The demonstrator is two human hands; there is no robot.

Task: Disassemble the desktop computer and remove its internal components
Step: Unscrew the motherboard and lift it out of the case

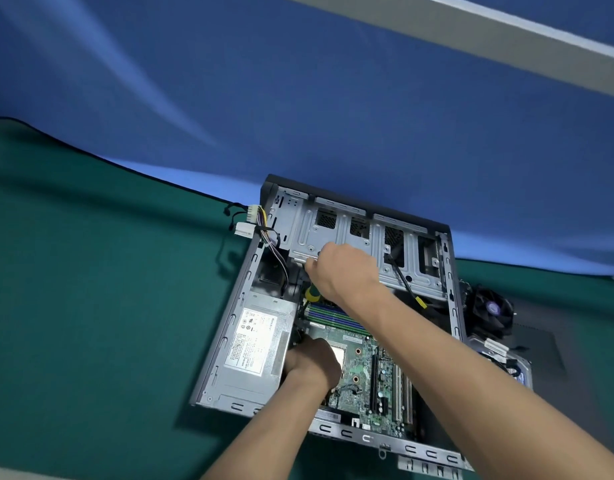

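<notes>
Chassis, grey steel desktop case (229,327), lid off, flat on green mat (91,306) for access: R hand (343,271) grips green-yellow-handled screwdriver (312,294) by drive cage; L hand (312,362), grip hidden, steadies near silver PSU (253,344).

The right hand (343,271) hides most of the screwdriver (312,293); its tip is unseen.

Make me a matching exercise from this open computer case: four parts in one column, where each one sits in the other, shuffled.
Things:
1. silver power supply with white label
2. black cooling fan
3. white cable connectors
4. green motherboard

Places:
A. on the mat right of the case
B. inside the case, left side
C. hanging out past the case's far left corner
D. flat on the case floor, right of the power supply

Pairs: 1-B, 2-A, 3-C, 4-D
</notes>
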